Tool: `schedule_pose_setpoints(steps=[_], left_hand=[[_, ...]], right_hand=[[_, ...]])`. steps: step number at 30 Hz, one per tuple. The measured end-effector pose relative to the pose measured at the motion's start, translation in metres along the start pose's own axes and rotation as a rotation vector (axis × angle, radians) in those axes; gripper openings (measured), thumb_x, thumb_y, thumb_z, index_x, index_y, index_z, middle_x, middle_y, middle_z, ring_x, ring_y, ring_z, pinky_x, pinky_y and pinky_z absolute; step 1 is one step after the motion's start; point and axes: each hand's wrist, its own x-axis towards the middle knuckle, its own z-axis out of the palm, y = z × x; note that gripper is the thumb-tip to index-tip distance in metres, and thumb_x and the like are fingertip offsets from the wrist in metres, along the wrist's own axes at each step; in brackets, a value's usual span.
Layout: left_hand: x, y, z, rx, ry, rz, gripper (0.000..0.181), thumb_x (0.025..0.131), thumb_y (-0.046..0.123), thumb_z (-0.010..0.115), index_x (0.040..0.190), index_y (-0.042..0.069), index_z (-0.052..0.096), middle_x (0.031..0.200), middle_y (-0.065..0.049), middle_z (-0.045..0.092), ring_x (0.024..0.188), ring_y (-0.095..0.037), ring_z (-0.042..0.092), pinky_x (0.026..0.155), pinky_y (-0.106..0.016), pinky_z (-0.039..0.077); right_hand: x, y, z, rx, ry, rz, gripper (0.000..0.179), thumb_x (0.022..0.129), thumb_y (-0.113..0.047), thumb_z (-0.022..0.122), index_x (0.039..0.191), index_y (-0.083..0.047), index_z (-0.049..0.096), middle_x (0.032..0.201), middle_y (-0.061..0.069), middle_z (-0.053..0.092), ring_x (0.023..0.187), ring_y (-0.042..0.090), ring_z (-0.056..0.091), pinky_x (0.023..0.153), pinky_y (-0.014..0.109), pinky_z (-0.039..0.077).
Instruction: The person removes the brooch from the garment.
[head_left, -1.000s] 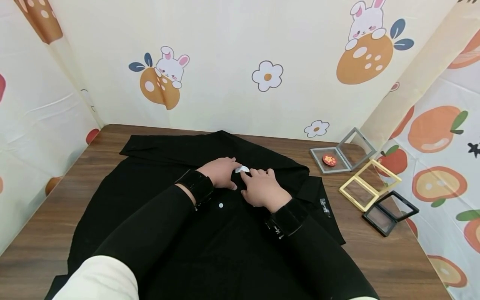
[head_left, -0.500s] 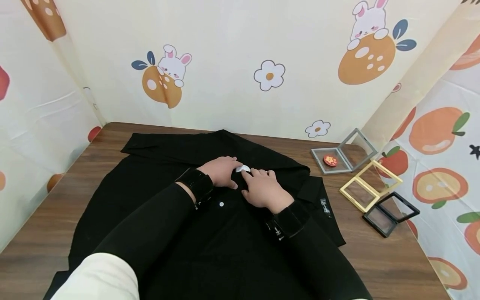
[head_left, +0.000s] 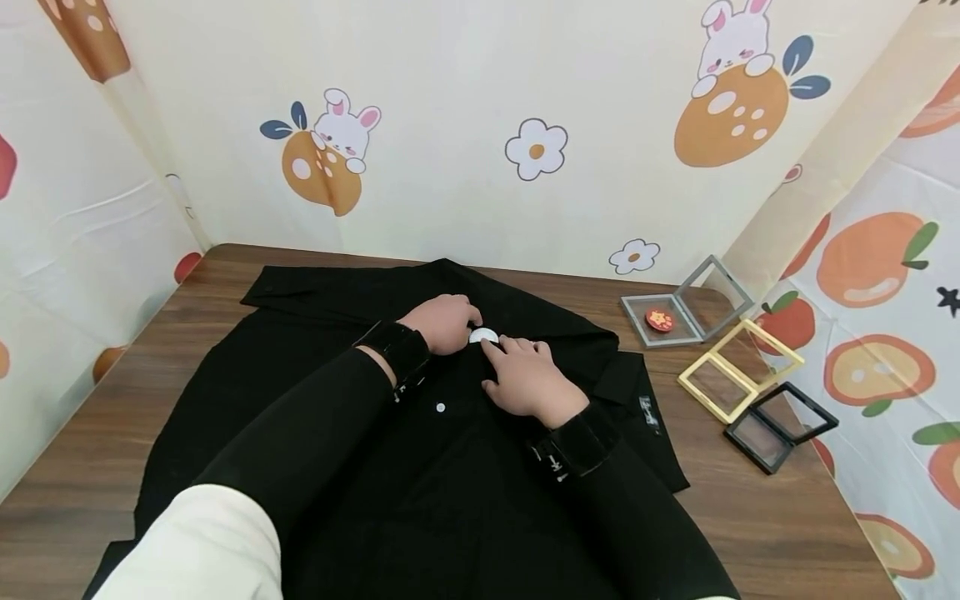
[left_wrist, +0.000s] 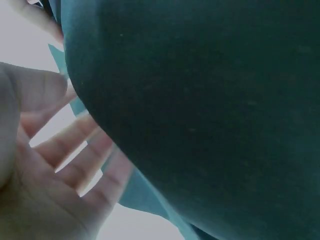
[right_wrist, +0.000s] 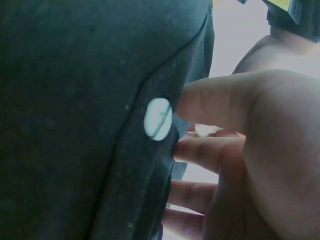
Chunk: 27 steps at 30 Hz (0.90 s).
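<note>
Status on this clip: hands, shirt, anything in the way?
Left hand, right hand at black shirt, either side of white piece. Shirt spread on table. Open cases at right, clear of hands.

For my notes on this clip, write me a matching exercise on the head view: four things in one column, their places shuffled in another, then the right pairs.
Things
1. black button-up shirt
2. red disc
3. yellow hinged frame
4. white button

Places
A. between the grey hinged frame and the black hinged frame
B. on dark cloth, lower in the picture than both hands
C. in the grey hinged frame
D. spread over the wooden table, beneath the left hand and right hand

Right pairs: 1-D, 2-C, 3-A, 4-B
</note>
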Motion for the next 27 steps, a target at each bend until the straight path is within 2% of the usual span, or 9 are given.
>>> schedule_pose_setpoints(steps=[3,7,10,12,14,18,21,24,27], left_hand=[[0.012,0.001,-0.001,-0.053,0.017,-0.034,0.035,0.102,0.005,0.049,0.132,0.008,0.069,0.134,-0.009,0.063,0.112,-0.024,0.059,0.1,-0.039,0.048],[0.024,0.003,-0.003,-0.1,0.003,-0.083,0.027,0.099,0.004,0.053,0.12,0.005,0.072,0.119,-0.007,0.068,0.098,-0.022,0.062,0.091,-0.035,0.052],[0.03,0.004,-0.002,-0.109,-0.007,-0.102,0.02,0.1,0.006,0.054,0.089,0.007,0.071,0.086,-0.003,0.065,0.075,-0.019,0.059,0.072,-0.03,0.05],[0.033,0.004,-0.002,-0.108,-0.01,-0.104,0.029,0.1,0.008,0.054,0.072,0.011,0.063,0.069,0.0,0.056,0.063,-0.016,0.053,0.063,-0.027,0.045],[0.034,0.003,-0.001,-0.115,-0.02,-0.104,0.039,0.1,0.009,0.055,0.062,0.014,0.052,0.059,0.002,0.045,0.056,-0.015,0.047,0.058,-0.027,0.04],[0.036,0.001,-0.001,-0.099,-0.042,-0.085,0.039,0.1,0.01,0.056,0.061,0.013,0.053,0.064,0.001,0.049,0.06,-0.015,0.048,0.063,-0.027,0.042],[0.035,0.0,-0.001,-0.097,-0.046,-0.079,0.032,0.101,0.011,0.055,0.069,0.011,0.062,0.075,-0.001,0.058,0.068,-0.016,0.053,0.069,-0.027,0.045],[0.034,0.001,-0.002,-0.143,-0.037,-0.1,0.02,0.1,0.01,0.059,0.082,0.008,0.069,0.086,-0.004,0.065,0.074,-0.017,0.058,0.072,-0.028,0.048],[0.034,0.002,-0.002,-0.2,-0.036,-0.129,0.011,0.098,0.009,0.063,0.091,0.006,0.07,0.089,-0.004,0.067,0.076,-0.017,0.059,0.071,-0.028,0.048]], right_hand=[[0.0,0.0,-0.001,0.003,0.004,-0.002,0.065,0.107,-0.044,0.053,0.164,-0.021,0.031,0.166,0.013,0.03,0.15,0.032,0.03,0.116,0.054,0.027],[0.001,-0.001,-0.001,-0.003,0.003,0.0,0.065,0.107,-0.044,0.053,0.164,-0.02,0.031,0.166,0.013,0.03,0.15,0.032,0.03,0.116,0.054,0.027],[0.0,-0.001,-0.001,-0.011,0.002,0.005,0.066,0.107,-0.044,0.053,0.164,-0.02,0.03,0.166,0.012,0.03,0.15,0.031,0.031,0.116,0.054,0.027],[0.0,-0.001,-0.001,-0.015,0.006,0.007,0.066,0.107,-0.044,0.053,0.164,-0.019,0.03,0.166,0.013,0.03,0.15,0.032,0.031,0.116,0.054,0.027],[0.0,-0.001,0.0,-0.016,0.008,0.007,0.067,0.107,-0.044,0.053,0.164,-0.019,0.03,0.166,0.013,0.03,0.15,0.032,0.031,0.116,0.054,0.027],[0.0,-0.002,-0.001,-0.019,0.009,0.004,0.068,0.107,-0.045,0.052,0.164,-0.018,0.029,0.166,0.014,0.03,0.15,0.032,0.031,0.116,0.054,0.027],[0.001,-0.002,-0.001,-0.02,0.006,0.002,0.069,0.107,-0.045,0.053,0.165,-0.018,0.028,0.166,0.013,0.029,0.15,0.032,0.031,0.116,0.054,0.027],[0.002,-0.002,0.0,-0.02,0.016,-0.002,0.069,0.106,-0.045,0.054,0.164,-0.016,0.03,0.165,0.014,0.031,0.149,0.033,0.032,0.116,0.054,0.028],[0.002,-0.002,0.001,-0.012,0.037,-0.012,0.07,0.105,-0.044,0.057,0.163,-0.014,0.032,0.163,0.015,0.035,0.148,0.034,0.034,0.115,0.054,0.029]])
